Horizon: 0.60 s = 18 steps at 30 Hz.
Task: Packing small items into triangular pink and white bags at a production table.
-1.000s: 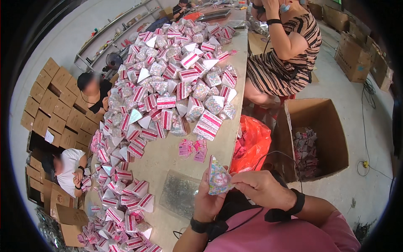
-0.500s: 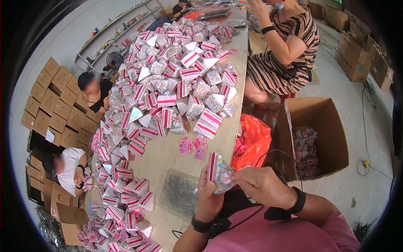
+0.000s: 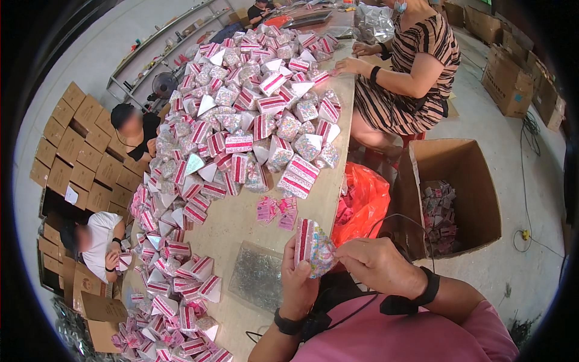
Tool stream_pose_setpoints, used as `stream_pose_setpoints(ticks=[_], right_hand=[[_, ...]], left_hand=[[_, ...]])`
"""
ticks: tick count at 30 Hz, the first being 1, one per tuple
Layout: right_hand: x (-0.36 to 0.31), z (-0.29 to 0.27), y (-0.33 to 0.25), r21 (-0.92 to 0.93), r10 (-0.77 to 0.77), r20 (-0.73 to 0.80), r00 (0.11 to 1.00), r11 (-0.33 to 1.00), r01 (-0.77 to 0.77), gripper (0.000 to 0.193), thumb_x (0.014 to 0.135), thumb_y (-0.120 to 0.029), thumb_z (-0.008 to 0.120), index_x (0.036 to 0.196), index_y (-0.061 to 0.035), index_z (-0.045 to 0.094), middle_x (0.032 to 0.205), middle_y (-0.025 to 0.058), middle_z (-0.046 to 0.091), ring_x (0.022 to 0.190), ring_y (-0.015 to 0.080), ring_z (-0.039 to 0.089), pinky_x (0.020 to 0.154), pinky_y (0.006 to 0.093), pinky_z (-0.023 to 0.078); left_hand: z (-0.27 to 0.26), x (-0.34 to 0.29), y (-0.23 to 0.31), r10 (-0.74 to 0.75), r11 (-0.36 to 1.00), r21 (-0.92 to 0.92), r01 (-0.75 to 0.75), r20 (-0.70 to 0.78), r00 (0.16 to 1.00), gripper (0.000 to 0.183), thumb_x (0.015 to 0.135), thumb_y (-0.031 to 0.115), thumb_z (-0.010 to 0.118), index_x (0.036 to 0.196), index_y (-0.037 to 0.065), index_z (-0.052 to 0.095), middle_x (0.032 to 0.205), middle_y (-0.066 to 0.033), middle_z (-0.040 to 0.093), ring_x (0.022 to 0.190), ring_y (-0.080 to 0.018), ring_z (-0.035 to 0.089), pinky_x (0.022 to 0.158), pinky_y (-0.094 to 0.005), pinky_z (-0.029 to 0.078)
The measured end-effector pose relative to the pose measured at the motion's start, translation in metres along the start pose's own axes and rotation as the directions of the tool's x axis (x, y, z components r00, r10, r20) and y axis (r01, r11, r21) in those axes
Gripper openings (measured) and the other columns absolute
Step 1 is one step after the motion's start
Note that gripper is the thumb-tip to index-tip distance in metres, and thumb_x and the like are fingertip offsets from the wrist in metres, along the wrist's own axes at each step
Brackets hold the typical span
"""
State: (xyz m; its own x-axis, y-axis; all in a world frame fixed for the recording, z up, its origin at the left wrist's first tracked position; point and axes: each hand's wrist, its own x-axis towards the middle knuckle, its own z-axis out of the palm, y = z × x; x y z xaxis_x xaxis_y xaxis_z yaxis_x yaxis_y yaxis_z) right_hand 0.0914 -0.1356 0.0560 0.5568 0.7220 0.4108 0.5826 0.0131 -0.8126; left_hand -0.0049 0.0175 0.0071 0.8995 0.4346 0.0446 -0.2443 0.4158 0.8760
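A toy cake slice (image 3: 305, 242) with pink-and-white layers and a sprinkle-covered side is held up above the table's near edge. My left hand (image 3: 298, 288) is closed round it from the left and below, thumb against its lower part. The fingers of my right hand (image 3: 379, 265) are pinched together at the sprinkled right edge; whether they grip a clear wrapper there is too small to tell. Beyond my hands, several pink printed cards (image 3: 277, 212) lie on the table. A stack of clear plastic sheets or bags (image 3: 256, 276) lies left of my left hand.
A large heap of similar toy slices (image 3: 241, 120) covers the table's far and left parts. At right stand an orange plastic bag (image 3: 369, 202) and an open cardboard box (image 3: 476, 199) holding pink packets. Co-workers sit along the left and at the far right (image 3: 416, 66).
The toy slice has turned slightly in my left hand, whose thumb now shows against its lower part. My right hand stays at its edge. The far-right co-worker's hands have come down to the table.
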Motion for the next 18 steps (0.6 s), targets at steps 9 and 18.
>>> stream_pose_setpoints(ticks=[9, 18], right_hand=[[0.0, 0.0, 0.003, 0.021, -0.008, -0.025, 1.0, 1.0, 0.009, 0.01, 0.082, -0.009, 0.058, 0.09, -0.0032, 0.057, 0.072, 0.0157, 0.057, 0.068, 0.0347, 0.06, 0.056, 0.0426, 0.047], [-0.001, 0.0, 0.005, -0.011, 0.015, -0.012, 1.0, 1.0, -0.015, 0.007, 0.083, -0.009, 0.057, 0.086, -0.0027, 0.056, 0.07, 0.0161, 0.056, 0.066, 0.035, 0.06, 0.055, 0.043, 0.046]], left_hand=[[0.007, 0.0, 0.002, -0.018, 1.0, -0.01, 0.018, -0.021, 1.0, 0.078, 0.076, 0.045, 0.07, 0.13, 0.0, 0.035, 0.117, -0.0183, 0.055, 0.11, -0.0287, 0.056, 0.096, -0.0416, 0.044], [0.011, -0.003, 0.003, 0.074, 0.992, 0.112, -0.065, -0.075, 0.994, 0.082, 0.073, 0.044, 0.074, 0.13, 0.0, 0.035, 0.117, -0.0155, 0.054, 0.107, -0.0266, 0.057, 0.093, -0.0405, 0.046]])
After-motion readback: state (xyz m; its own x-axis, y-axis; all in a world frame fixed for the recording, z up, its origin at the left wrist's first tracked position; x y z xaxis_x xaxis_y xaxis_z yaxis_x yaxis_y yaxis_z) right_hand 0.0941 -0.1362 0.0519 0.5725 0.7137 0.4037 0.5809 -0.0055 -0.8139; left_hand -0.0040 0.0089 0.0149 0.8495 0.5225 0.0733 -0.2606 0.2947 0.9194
